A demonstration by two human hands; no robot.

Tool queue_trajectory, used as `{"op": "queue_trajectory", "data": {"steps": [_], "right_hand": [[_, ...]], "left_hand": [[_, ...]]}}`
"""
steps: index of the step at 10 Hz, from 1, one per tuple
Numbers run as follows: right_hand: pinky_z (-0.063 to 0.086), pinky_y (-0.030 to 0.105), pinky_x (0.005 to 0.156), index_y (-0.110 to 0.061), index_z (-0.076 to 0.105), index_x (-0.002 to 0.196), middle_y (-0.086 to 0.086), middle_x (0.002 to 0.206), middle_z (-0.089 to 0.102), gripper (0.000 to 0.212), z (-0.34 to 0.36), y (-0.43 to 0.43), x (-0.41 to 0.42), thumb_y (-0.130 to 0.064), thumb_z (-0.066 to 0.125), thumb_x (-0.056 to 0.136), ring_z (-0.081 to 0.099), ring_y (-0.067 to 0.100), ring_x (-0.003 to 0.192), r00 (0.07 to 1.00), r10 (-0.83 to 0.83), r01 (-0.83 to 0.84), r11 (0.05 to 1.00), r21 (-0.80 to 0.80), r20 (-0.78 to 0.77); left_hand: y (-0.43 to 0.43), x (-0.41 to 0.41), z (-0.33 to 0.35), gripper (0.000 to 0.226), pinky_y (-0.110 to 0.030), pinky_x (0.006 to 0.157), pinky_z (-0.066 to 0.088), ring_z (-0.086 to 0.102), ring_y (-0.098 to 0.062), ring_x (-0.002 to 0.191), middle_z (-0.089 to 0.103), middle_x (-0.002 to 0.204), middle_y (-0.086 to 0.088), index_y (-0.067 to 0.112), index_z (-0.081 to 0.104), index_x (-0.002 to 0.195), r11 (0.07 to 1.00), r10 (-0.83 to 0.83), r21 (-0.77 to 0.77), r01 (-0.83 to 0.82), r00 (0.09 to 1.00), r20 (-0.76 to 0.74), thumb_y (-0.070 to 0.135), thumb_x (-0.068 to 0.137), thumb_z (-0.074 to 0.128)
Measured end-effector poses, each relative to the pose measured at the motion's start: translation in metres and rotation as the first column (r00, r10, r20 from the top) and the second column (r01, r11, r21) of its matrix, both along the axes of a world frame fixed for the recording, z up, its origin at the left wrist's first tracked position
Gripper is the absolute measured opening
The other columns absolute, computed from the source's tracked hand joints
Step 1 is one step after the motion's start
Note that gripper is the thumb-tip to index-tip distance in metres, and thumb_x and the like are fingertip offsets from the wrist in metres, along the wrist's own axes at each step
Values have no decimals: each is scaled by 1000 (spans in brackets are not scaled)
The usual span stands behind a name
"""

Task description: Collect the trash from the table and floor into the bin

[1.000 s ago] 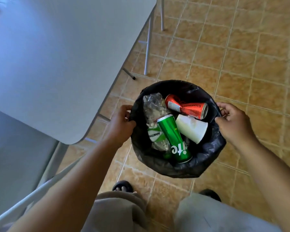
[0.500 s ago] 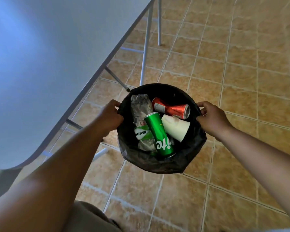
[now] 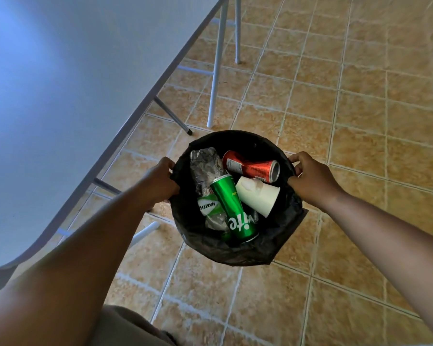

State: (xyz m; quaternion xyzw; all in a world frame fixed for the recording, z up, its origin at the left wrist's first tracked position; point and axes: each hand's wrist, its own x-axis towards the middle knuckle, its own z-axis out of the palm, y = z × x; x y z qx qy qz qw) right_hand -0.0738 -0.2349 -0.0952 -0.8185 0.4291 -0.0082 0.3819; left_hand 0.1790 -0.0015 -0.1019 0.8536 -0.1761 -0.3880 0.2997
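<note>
Since the earlier frame both arms reach farther out | round bin lined with thin black plastic (image 3: 238,255) hangs between left hand (image 3: 160,182) and right hand (image 3: 310,181), each clamped on its rim | light load, slippery liner: grip the rim underneath.

My arms stretched out further; bin (image 3: 238,248) now farther from my body, clear of table (image 3: 60,96) edge; my feet gone from view.

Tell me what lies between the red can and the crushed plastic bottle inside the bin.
In the head view, only the black liner shows between the red can and the crushed plastic bottle; lower down, the green can's top sits between them.
</note>
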Motion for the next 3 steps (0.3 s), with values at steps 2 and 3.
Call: {"op": "queue_trajectory", "data": {"steps": [2,3], "right_hand": [[40,32,54,-26,54,112,-1,82,59,30,1,-4,1,-20,63,84,58,18,69,999,-32,32,999,14,9],[41,31,64,-26,54,116,-3,96,58,39,1,-6,2,-45,65,84,58,18,83,996,-93,94,992,-81,10]], "left_hand": [[-6,3,1,35,-29,49,45,59,-24,71,63,96,-14,20,50,106,997,-35,77,25,991,132,12,76,68],[-11,0,-1,53,-30,72,43,54,-21,98,58,118,-7,24,52,120,999,-11,50,-15,882,472,41,74,73]]}}
